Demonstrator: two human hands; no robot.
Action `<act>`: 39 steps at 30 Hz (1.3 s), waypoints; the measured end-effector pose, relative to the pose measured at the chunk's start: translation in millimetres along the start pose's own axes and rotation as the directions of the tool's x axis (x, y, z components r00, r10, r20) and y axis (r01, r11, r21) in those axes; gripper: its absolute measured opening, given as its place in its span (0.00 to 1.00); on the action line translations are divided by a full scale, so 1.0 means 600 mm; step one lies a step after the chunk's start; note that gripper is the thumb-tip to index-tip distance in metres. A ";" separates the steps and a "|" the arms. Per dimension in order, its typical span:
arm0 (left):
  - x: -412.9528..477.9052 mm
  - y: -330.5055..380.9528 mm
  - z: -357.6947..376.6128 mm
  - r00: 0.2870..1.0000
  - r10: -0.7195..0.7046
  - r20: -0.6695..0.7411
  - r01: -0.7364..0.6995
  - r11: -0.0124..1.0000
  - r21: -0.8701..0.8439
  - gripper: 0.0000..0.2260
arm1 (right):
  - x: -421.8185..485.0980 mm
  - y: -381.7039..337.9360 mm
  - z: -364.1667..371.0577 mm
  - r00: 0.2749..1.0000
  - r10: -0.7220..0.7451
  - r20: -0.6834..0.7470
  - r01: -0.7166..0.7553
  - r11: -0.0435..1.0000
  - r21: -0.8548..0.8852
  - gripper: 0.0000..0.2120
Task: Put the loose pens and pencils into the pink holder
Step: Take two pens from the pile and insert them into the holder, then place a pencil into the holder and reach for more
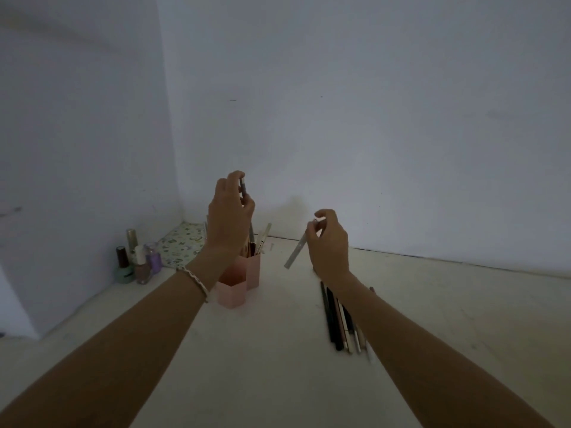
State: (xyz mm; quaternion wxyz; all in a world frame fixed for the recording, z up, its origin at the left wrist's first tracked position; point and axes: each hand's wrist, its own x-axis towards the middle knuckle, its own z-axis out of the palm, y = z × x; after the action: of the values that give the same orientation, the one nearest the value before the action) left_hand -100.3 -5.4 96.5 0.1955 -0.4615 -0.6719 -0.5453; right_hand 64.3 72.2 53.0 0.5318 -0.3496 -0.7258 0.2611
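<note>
Above the pink holder point(239, 281), left hand point(227, 217) raised, grip pinching a pen point(243, 188) upright. Right hand point(329, 245) pinches grey pen point(295, 253), tilted, beside holder. Loose pens and pencils point(340, 322) lie on tabletop point(262, 350) under right forearm.

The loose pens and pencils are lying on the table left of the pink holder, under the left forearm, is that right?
Not quite. The head view shows the loose pens and pencils lying right of the pink holder, under the right forearm.
</note>
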 end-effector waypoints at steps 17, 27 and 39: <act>-0.002 -0.039 -0.027 0.985 0.136 0.104 -0.172 0.792 0.585 0.15 | -0.024 -0.040 0.102 0.954 -0.294 0.065 0.298 0.952 -0.063 0.03; -0.084 0.069 0.055 0.932 0.267 0.243 -0.328 0.909 0.258 0.07 | 0.005 -0.009 0.002 0.918 -0.394 -0.042 0.359 0.872 -0.334 0.10; -0.210 0.091 0.206 0.585 -0.355 0.729 0.108 0.925 0.364 0.11 | 0.018 0.084 -0.112 0.986 -0.143 0.090 0.168 0.898 -0.406 0.09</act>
State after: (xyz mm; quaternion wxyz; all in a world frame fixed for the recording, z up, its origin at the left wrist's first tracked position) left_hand 37.8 55.4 -10.5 -0.1276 -0.5271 -0.8139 -0.2085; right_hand 138.1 112.2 41.3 0.4440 -0.3870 -0.8052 0.0690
